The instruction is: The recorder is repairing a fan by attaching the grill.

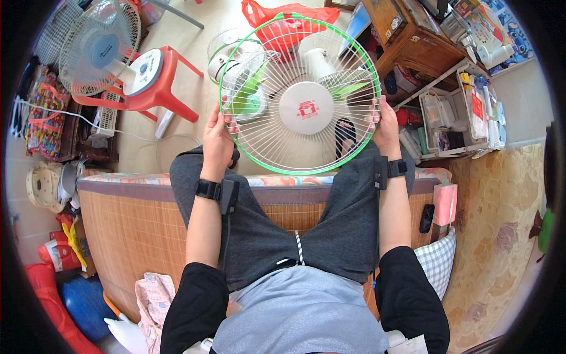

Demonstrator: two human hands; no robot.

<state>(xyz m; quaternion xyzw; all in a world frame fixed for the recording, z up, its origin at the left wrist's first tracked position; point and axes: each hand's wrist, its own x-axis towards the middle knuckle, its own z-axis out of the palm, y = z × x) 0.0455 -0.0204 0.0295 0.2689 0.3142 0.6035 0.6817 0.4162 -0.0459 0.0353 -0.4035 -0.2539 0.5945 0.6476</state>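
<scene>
A round wire fan guard with a green rim and a white central disc is held up above my knees. My left hand grips its left rim and my right hand grips its right rim, fingers curled round it. Through and past the wires I see green fan blades, white fan parts and a red plastic bag, partly hidden by the guard. Black devices are strapped to both my wrists.
A white fan stands by a red stool at upper left, with cables on the floor. A wooden cabinet and white rack stand at upper right. I sit on a mat-covered bed, with a checked pillow at right.
</scene>
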